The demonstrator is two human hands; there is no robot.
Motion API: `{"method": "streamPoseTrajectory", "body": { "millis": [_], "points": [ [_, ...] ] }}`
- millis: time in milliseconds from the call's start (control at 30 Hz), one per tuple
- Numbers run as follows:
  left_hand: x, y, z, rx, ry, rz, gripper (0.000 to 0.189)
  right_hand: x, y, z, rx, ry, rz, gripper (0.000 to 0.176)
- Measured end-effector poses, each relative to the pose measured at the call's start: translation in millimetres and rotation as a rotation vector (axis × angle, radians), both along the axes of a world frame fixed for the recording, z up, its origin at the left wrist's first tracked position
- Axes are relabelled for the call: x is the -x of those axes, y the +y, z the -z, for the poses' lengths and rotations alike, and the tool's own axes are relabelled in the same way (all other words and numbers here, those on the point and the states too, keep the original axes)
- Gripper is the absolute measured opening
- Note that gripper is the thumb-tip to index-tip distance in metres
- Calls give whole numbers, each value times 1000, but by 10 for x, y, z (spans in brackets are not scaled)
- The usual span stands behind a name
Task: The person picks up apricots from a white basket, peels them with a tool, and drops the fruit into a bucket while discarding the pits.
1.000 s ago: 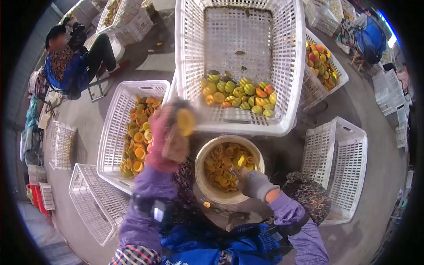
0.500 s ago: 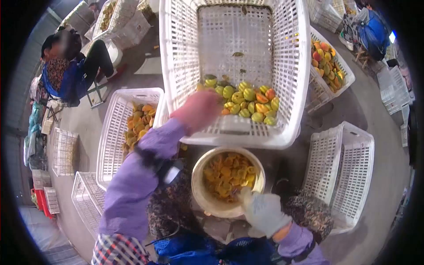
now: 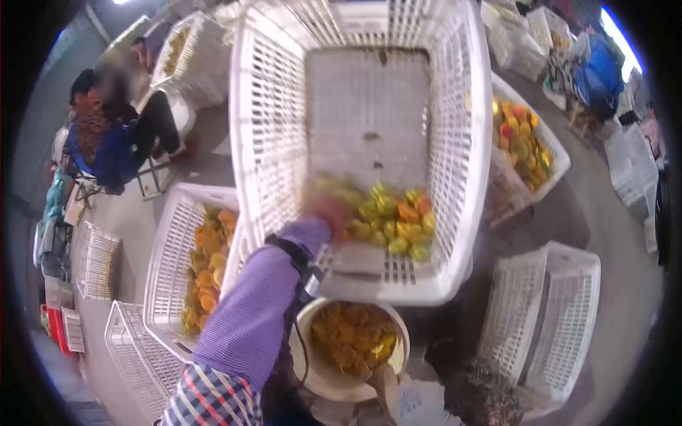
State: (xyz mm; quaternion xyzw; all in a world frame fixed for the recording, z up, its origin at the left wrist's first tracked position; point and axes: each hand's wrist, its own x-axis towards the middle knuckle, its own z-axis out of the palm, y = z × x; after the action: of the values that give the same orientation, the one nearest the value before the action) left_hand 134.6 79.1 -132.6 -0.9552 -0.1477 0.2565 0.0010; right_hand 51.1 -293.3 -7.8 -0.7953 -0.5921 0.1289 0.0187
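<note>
My left hand (image 3: 330,215), bare below a purple sleeve, reaches into the near left part of a large white plastic crate (image 3: 460,153). It is at a heap of small green, yellow and orange fruits (image 3: 387,207). Motion smears its fingers, so their grip does not show. At the bottom edge my right hand (image 3: 420,402), in a white glove with blue print, is close to the near right rim of a pale bucket (image 3: 403,346). Its fingers are mostly hidden or cut off. The bucket holds orange-yellow pieces (image 3: 354,337).
On the left a white crate (image 3: 165,273) holds orange fruit halves (image 3: 207,273). Behind on the right stands another crate of fruit (image 3: 524,142). Nested white crates (image 3: 543,319) lean at the right. A person (image 3: 117,135) sits at the far left; another in blue (image 3: 598,74) is at the far right.
The whole view has tilted upward, so crates and bucket appear lower. My left hand stays among the fruits, now more blurred. My right hand has slipped partly out of the bottom of view.
</note>
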Motion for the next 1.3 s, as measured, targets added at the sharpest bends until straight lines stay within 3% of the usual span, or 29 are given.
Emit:
{"method": "streamPoseTrajectory", "body": {
  "millis": [100, 167, 233, 333, 433, 467, 533, 567, 667, 733, 800, 867, 1000, 1100, 1167, 1233, 1300],
  "points": [
    [93, 145, 348, -21, -91, -39, 36, 46, -63, 117, -87, 30, 29, 41],
    [172, -16, 48, -62, -30, -28, 36, 34, -80, 160, -100, 33, 31, 40],
    [201, -4, 34, -56, -43, -16, 38, 33, -82, 205, -69, -24, 16, 39],
    [289, 128, 171, 66, -102, -67, 41, -11, -154, 363, -289, -143, -31, 38],
    [377, 126, 208, 197, -297, -30, 46, -159, 169, -65, -94, 100, 217, 23],
    [408, 141, 211, 234, -382, -3, 48, -187, 185, -80, -203, 106, 245, 25],
    [577, 17, -208, 1079, -604, -357, 46, -262, 272, -85, -359, 174, 305, 27],
    [676, -176, -549, 1583, -625, -715, 46, -290, 308, -117, -397, 238, 333, 28],
    [934, -551, -1082, 1924, -698, -805, 47, -308, 469, -133, -524, 298, 349, 33],
    [1145, -828, -966, 1853, -1040, -427, 49, -252, 563, -93, -576, 290, 321, 34],
    [1372, -1040, -965, 1723, -1135, -288, 48, -182, 627, -75, -596, 269, 285, 36],
    [1583, -1338, -1374, 1595, -995, -396, 45, -119, 639, 55, -556, 247, 282, 37],
    [1652, -1451, -1273, 1160, -1147, -290, 48, -68, 645, 73, -444, 204, 294, 37],
    [1597, -1434, -1185, 1197, -1153, -393, 46, -76, 693, 99, -463, 323, 295, 34],
    [1535, -1396, -915, 1441, -1207, -534, 45, -103, 730, 97, -491, 404, 297, 32],
    [1497, -1414, -860, 1462, -1259, -573, 45, -98, 778, 92, -514, 468, 295, 31],
    [1493, -1452, -843, 1286, -1305, -525, 46, -97, 795, 128, -490, 486, 312, 36]
  ]
}}
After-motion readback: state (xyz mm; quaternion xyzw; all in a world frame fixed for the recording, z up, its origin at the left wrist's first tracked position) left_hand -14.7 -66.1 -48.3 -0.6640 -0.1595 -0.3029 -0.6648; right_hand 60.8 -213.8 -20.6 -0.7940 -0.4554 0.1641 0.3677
